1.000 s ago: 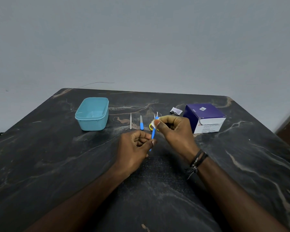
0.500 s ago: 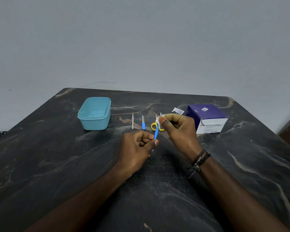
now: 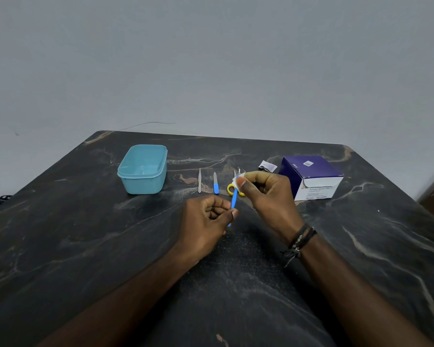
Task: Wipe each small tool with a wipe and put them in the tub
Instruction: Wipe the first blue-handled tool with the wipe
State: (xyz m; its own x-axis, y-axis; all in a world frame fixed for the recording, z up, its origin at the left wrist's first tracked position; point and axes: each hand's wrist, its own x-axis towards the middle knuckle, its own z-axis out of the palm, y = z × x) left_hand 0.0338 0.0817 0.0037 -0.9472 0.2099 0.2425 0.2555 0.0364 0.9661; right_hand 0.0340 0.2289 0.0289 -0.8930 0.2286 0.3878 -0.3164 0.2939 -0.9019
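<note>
A thin blue tool (image 3: 233, 199) is held upright over the table's middle. My left hand (image 3: 206, 221) pinches its lower end. My right hand (image 3: 266, 196) pinches a small white wipe (image 3: 236, 182) around its upper end. Behind the hands lie a silver tweezer-like tool (image 3: 199, 184), a blue-handled file (image 3: 215, 186) and yellow-handled scissors (image 3: 231, 189), partly hidden by the wipe and blue tool. The light blue tub (image 3: 142, 169) stands open at the back left, with nothing visible inside.
A purple and white box of wipes (image 3: 311, 179) stands at the back right, with a torn wipe sachet (image 3: 268, 167) beside it. The dark marbled table (image 3: 85, 246) ends at a grey wall behind.
My right hand has slid the wipe a little up along the blue tool, towards its top end. My left hand keeps its hold on the lower end.
</note>
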